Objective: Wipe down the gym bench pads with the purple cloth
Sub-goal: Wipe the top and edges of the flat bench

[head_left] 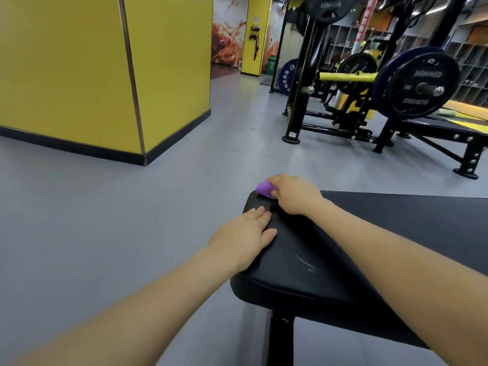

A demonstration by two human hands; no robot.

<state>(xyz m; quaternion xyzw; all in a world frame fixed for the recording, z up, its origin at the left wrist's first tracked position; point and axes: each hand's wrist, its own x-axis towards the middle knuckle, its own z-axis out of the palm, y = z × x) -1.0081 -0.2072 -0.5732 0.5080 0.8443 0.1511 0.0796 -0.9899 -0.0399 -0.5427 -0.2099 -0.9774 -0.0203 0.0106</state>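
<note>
Black bench pad (pixel 330 260) under both my hands, mid-wipe, I'd say. My left hand (pixel 244 237) lies flat on the near edge, fingers straight, bracing. My right hand (pixel 294 194) has fingers curled over the purple cloth (pixel 264 189), bunched at the fingertips on the pad's far corner. Next move likely needs the cloth dragged back across the pad, pressure kept even.

Bright, even indoor light; wide-angle bending at edges; slightly soft.
</note>
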